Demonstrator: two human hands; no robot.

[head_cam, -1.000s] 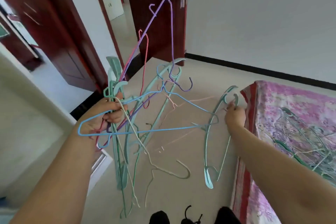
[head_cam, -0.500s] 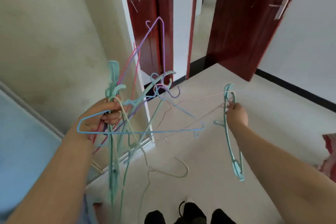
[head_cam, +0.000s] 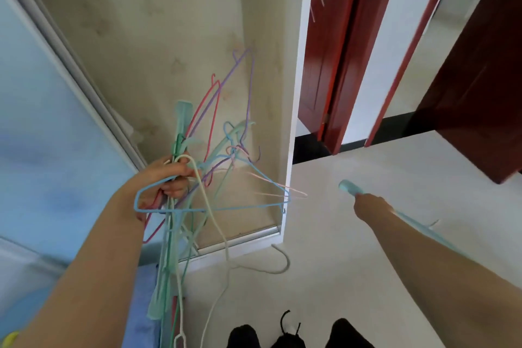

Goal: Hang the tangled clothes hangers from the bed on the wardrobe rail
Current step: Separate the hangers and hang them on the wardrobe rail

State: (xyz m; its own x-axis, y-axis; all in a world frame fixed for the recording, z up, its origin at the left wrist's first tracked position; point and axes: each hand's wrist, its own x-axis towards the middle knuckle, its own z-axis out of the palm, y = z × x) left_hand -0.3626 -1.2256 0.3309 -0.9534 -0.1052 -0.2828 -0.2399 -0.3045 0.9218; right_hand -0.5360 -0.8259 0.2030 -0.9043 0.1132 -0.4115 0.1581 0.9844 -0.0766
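Now turned from the bed to the wardrobe point(head_cam: 175, 37), left hand point(head_cam: 169, 178) gripping the tangle point(head_cam: 209, 167), right hand point(head_cam: 367, 203) holding one freed hanger point(head_cam: 348, 188) clear, ready to hang.

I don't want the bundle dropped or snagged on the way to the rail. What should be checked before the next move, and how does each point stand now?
1. Left hand grips the tangled hangers: ok.
2. Right hand holds one teal hanger apart from the tangle: ok.
3. Bundle free of the white wardrobe edge: cannot tell; the blue hanger reaches right up to it.
4. Trailing hooks off the floor: cannot tell; a white hanger hangs low by the wardrobe base.
5. Wardrobe rail in sight: not ok; it is not in view.
6. Feet free of dangling hangers: cannot tell; strands hang near the black shoes.
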